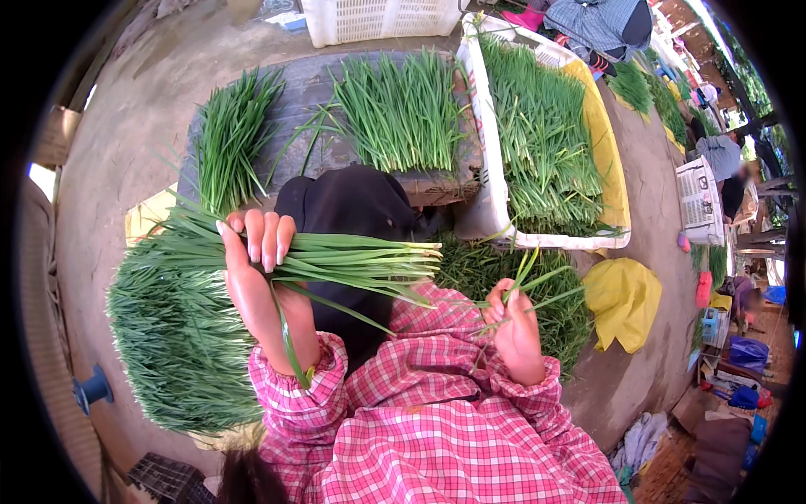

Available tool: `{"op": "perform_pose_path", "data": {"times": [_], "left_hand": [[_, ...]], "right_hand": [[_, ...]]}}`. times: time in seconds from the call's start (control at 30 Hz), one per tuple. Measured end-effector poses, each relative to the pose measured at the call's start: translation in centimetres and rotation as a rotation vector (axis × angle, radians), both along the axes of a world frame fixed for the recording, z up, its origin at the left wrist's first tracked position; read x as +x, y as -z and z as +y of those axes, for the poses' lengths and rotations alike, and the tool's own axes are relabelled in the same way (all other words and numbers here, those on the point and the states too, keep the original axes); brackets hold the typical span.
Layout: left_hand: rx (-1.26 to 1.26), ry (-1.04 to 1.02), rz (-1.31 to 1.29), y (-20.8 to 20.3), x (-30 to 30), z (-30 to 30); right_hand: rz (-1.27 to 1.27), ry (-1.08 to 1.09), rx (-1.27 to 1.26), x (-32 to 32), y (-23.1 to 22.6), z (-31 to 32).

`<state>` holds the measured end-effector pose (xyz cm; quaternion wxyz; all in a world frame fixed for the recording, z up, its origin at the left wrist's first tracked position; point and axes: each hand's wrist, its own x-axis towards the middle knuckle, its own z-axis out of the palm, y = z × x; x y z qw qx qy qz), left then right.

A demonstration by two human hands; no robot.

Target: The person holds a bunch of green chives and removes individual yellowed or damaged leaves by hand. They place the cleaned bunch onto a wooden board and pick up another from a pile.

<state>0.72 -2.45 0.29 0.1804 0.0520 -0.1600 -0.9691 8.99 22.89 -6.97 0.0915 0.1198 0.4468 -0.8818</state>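
Note:
My left hand (262, 267) is wrapped round a bunch of garlic chives (361, 259), held crosswise with the pale cut ends to the right. One bent blade hangs down over my left wrist. With fingers pinched, my right hand (514, 323) grips a few loose chive blades (537, 281), apart from the bunch. Beyond my knees, two piles lie on a dark low board (306, 88): a smaller chive pile (235, 139) at left and a wider chive pile (399, 113) at right. Below my left hand spreads a large heap of chives (176, 336).
A white crate (487, 126) lined with yellow, full of chives, stands right of the board. Loose greens (554, 319) lie near my right arm, beside a yellow sack (621, 302). Another white crate (382, 21) is at the back. A blue spool-like object (92, 389) sits far left. Other people work at right.

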Motion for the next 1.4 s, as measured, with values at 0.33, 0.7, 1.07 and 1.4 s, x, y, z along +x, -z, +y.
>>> {"op": "perform_pose_path", "data": {"times": [0.33, 0.7, 1.07, 1.4], "left_hand": [[0.078, -0.017, -0.048, -0.9, 0.9, 2.1], [-0.047, -0.097, -0.044, -1.6, 1.4, 2.1], [-0.192, -0.125, -0.078, -2.5, 1.7, 3.6], [-0.169, -0.080, -0.079, -2.1, 1.5, 3.8]], "right_hand": [[0.162, -0.277, -0.076, -2.3, -1.4, -7.5], [0.282, 0.052, 0.213, -0.4, -3.6, -6.0], [0.168, -0.037, 0.288, -0.5, -4.4, -7.2], [0.181, -0.133, 0.298, -0.4, -4.3, -5.9]]}}
